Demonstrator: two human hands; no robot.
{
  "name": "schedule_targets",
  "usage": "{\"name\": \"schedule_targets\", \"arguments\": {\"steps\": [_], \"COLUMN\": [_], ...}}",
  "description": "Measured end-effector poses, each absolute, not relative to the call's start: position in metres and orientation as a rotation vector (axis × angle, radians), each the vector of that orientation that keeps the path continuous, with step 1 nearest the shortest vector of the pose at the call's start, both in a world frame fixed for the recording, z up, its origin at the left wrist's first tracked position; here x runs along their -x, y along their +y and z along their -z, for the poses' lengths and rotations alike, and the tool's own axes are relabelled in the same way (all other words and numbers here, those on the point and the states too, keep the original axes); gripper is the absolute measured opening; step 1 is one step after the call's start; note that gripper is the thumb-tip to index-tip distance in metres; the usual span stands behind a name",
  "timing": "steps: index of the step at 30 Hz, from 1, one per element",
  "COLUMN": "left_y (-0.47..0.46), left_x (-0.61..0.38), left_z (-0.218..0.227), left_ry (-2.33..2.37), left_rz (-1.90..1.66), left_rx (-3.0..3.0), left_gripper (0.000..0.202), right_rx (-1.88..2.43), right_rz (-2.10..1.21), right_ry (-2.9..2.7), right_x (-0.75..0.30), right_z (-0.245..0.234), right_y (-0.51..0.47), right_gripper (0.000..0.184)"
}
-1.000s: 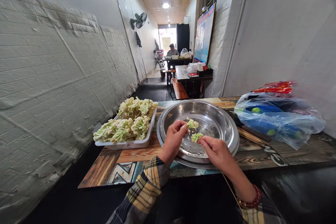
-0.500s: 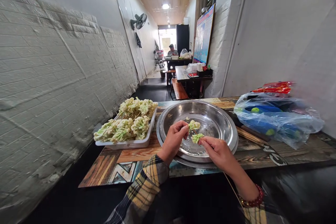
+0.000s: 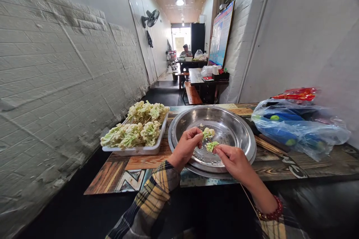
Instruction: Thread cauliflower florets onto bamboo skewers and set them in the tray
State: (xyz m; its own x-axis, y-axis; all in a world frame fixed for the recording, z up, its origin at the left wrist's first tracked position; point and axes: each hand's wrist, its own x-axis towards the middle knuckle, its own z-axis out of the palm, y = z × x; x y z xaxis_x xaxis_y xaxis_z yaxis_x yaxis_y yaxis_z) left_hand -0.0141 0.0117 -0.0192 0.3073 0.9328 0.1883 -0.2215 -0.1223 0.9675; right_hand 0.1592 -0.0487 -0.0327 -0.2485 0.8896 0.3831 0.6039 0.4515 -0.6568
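My left hand (image 3: pixel 186 146) pinches a pale cauliflower floret (image 3: pixel 208 132) over a wide steel basin (image 3: pixel 241 129). My right hand (image 3: pixel 233 160) is closed on a thin bamboo skewer whose tip carries a greener floret (image 3: pixel 211 145); the stick's other end runs down past my wrist. The two florets sit a finger's width apart. Only a few crumbs lie in the basin. To its left a white tray (image 3: pixel 134 151) is heaped with skewered cauliflower (image 3: pixel 140 125).
A clear plastic bag (image 3: pixel 297 125) with blue and green things lies at the right, loose skewers (image 3: pixel 266 145) beside it. A brick wall runs along the left. Further tables, a bench and a seated person (image 3: pixel 186 52) are down the corridor.
The hands have hardly moved; the pinched floret sits a touch closer to the skewered one. The camera has shifted slightly.
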Motion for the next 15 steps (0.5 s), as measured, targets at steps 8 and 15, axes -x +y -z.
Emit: {"name": "schedule_targets", "arguments": {"steps": [8,15], "left_y": [0.0097,0.0106], "left_x": [0.0137,0.0147], "left_z": [0.0163,0.0187], "left_ry": [0.710,0.653], "left_rz": [-1.127,-1.095], "left_rx": [-1.241,-1.201], "left_gripper": [0.024,0.022], "right_rx": [1.264,1.232], "right_rz": [-0.458,-0.484], "right_ry": [-1.985,-1.978], "right_x": [-0.1602,-0.1602], "right_z": [0.0342,0.0355], "right_y": [-0.0490,-0.0454], "right_gripper": [0.033,0.032]}}
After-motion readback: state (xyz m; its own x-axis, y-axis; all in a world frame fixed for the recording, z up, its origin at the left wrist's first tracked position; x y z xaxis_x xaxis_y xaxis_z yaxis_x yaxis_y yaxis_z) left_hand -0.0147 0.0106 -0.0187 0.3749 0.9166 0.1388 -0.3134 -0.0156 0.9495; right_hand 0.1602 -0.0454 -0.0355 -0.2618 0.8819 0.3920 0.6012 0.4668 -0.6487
